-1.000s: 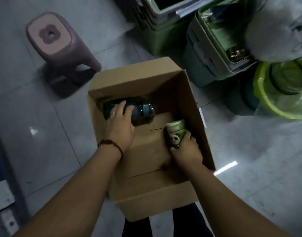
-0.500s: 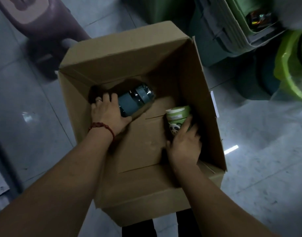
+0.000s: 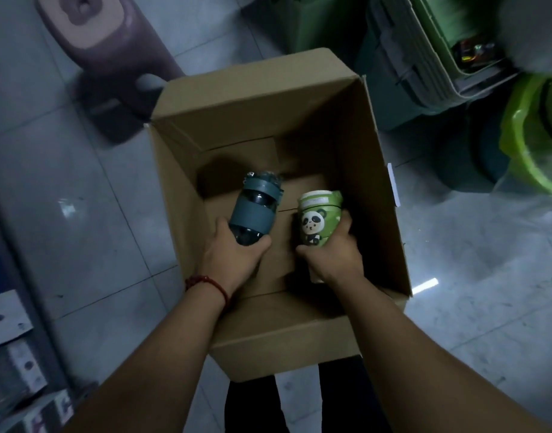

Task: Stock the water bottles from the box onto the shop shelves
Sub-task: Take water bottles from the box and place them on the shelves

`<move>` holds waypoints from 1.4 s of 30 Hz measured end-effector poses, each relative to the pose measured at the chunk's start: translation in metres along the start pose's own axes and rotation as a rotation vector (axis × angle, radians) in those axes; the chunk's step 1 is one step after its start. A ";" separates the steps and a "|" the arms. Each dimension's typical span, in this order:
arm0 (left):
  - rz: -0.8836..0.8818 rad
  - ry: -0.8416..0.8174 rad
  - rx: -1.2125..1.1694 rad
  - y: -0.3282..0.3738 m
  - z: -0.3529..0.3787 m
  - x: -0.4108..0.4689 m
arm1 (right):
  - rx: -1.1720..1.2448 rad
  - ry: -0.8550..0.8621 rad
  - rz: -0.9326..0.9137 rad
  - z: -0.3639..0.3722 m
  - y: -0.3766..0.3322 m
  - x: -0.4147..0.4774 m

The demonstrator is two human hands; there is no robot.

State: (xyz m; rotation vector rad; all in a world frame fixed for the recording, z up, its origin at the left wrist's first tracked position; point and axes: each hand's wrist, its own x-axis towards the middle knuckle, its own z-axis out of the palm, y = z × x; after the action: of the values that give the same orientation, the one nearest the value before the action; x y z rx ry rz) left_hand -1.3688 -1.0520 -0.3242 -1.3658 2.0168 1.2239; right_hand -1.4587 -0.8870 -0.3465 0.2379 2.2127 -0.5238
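Over the open cardboard box (image 3: 268,98), both bottles are coming up. A moment ago they were sitting low on the box bottom with the hands only settling on them, and now each one is riding clear in a grip.

On the left, the left hand (image 3: 234,257), with a red bead bracelet (image 3: 206,281) at its wrist, is wrapping fingers and thumb round the base of the dark teal bottle (image 3: 254,214), whose cap end is pointing away. Just beside it, not touching, the right hand (image 3: 334,257) is curling round the lower half of the green panda bottle (image 3: 318,220), lid end also pointing away. I'm judging that the pick-up is done and the carry to the shelves is coming next. No other bottle is showing in the box, so this may be the last pair.

Going across by make, the stool (image 3: 103,48) at far left is looking like rounded moulded plastic, mauve with a pink seat. The box is plain brown corrugated card with folded bottom flaps. The teal bottle is showing a dark see-through body, a matt sleeve band and a chunky cap. The panda bottle is a squat cylinder in a printed green wrap with a pale lid. Further right, ribbed green-grey crates (image 3: 424,57) are standing stacked, then a glossy lime basin (image 3: 524,145), all on the shiny grey tiled floor (image 3: 487,292).
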 end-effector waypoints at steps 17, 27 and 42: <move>0.074 0.173 -0.615 0.018 -0.175 -0.259 | 0.524 -0.084 -0.433 -0.107 -0.077 -0.284; 0.150 0.485 -0.808 -0.001 -0.225 -0.311 | 0.466 -0.262 -0.806 -0.107 -0.142 -0.339; -0.079 1.310 -1.282 -0.106 -0.146 -0.532 | -0.075 -0.920 -1.391 -0.022 -0.112 -0.492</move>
State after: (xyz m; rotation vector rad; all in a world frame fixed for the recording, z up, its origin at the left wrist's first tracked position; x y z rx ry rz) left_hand -1.0237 -0.9076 0.0950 -3.5009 1.5135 1.9580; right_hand -1.1981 -0.9743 0.0768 -1.3929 1.1723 -0.9749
